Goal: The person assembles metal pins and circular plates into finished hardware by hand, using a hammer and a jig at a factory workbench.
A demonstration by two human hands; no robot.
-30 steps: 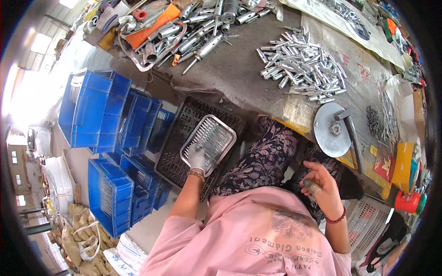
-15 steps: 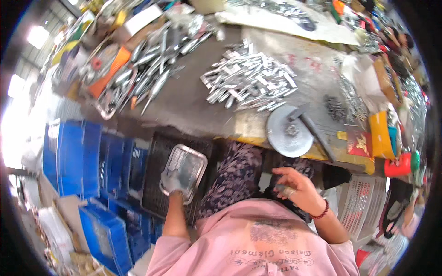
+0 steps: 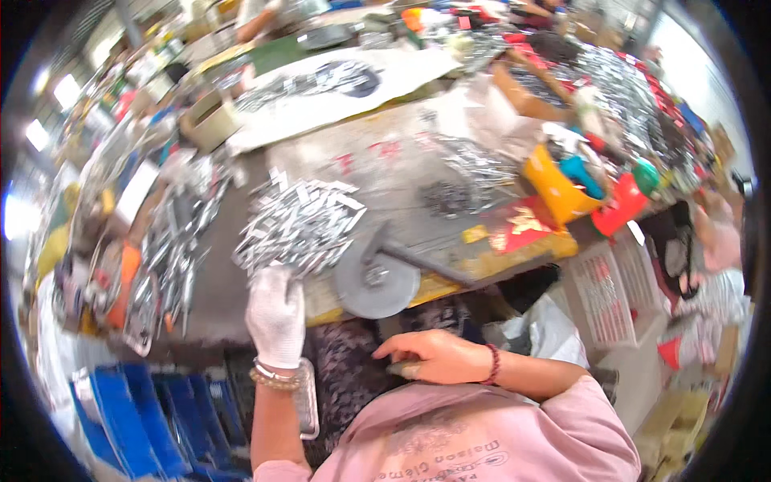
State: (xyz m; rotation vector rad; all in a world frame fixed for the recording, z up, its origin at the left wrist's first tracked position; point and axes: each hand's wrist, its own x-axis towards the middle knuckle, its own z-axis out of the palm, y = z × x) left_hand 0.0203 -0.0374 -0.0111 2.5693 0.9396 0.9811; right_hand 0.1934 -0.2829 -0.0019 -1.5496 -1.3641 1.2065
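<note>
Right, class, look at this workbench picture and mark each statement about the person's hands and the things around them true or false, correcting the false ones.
1. The left hand wears a white glove. True.
2. The left hand reaches up to the pile of small silver metal parts on the table. True.
3. The right hand is gloved too. False: it is bare, with a red bead bracelet at the wrist.
4. The right hand is raised over the grey round disc. False: it rests low, near the lap, on patterned fabric below the table edge.
5. Blue bins stand at the lower left, below the table. True.
</note>
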